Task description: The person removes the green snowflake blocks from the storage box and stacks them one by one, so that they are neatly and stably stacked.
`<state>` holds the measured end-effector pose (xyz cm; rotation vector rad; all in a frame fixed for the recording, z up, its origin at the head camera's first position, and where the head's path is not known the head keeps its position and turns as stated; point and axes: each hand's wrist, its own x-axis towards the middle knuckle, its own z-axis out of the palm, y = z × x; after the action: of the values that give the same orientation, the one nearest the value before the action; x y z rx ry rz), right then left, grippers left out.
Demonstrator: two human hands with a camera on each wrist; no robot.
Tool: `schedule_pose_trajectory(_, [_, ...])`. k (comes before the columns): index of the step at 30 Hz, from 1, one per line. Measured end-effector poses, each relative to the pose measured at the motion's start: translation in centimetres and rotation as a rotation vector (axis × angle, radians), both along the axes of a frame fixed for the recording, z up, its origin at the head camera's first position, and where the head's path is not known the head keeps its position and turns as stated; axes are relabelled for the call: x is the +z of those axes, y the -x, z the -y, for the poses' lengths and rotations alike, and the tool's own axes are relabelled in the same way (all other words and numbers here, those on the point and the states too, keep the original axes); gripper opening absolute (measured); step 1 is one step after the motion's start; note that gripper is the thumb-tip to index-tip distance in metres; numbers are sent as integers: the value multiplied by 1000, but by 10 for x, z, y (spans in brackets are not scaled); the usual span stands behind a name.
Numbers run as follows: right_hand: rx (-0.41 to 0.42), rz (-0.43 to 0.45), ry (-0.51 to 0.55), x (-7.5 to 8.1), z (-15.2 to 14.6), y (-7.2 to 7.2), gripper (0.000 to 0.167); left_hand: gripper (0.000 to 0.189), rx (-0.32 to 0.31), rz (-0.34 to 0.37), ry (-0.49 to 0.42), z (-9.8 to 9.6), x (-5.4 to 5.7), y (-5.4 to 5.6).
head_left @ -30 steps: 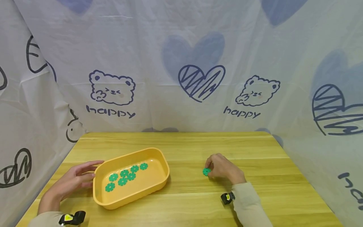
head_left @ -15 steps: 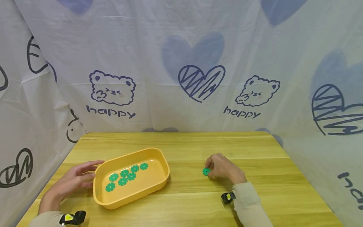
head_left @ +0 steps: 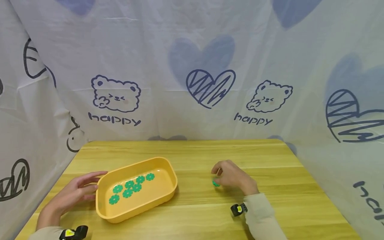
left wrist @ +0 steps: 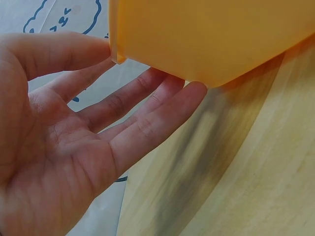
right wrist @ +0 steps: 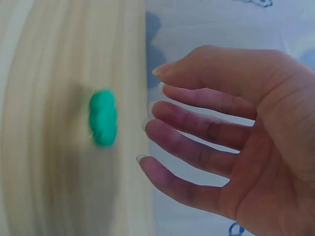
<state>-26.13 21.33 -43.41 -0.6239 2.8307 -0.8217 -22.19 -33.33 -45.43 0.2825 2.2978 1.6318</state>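
My right hand (head_left: pixel 233 175) hovers over the table with loosely bent fingers and nothing between them. Below its fingertips lies a green notched plastic disc (head_left: pixel 215 183), partly covered by the hand in the head view. In the right wrist view the disc (right wrist: pixel 103 118) is blurred and stands apart from the fingers. At the left, my left hand (head_left: pixel 73 191) is at the end of a yellow plastic bin (head_left: pixel 141 208), its fingers nearly straight. Its fingertips touch the bin's rim and outer wall (left wrist: pixel 197 44). Several similar green discs (head_left: pixel 127 193) lie flat in the bin.
The wooden table (head_left: pixel 198 216) has its far edge against a white cloth (head_left: pixel 162 110) printed with hearts and bears. More cloth hangs at both sides. Each wrist wears a small black camera, as the right wrist camera (head_left: pixel 238 210) shows.
My right thumb and fingers have let go of the green disc and risen slightly from it. The left hand stays at the bin. The head view has shifted a little.
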Motion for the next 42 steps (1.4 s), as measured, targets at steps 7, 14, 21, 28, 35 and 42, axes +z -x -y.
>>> schedule_pose_trajectory(7, [161,-47,78,19,33,-5,21,60,1,-7,7,0,0,0])
schedule_pose_trajectory(14, [294,-79,140,32,82,6,18,59,-2,3,7,1,2,0])
schedule_pose_trajectory(21, [387,-45,176,31,135,17,18,59,-1,7,9,2,1,0])
schedule_pose_trajectory(28, [394,-64,98,20,168,23,22,60,2,3,21,1,2,0])
schedule_pose_trajectory(35, [386,-82,8,11,192,29,24,60,9,-1,35,-1,4,0])
schedule_pose_trajectory(42, [362,-92,-75,0,213,30,21,59,-5,4,16,2,1,0])
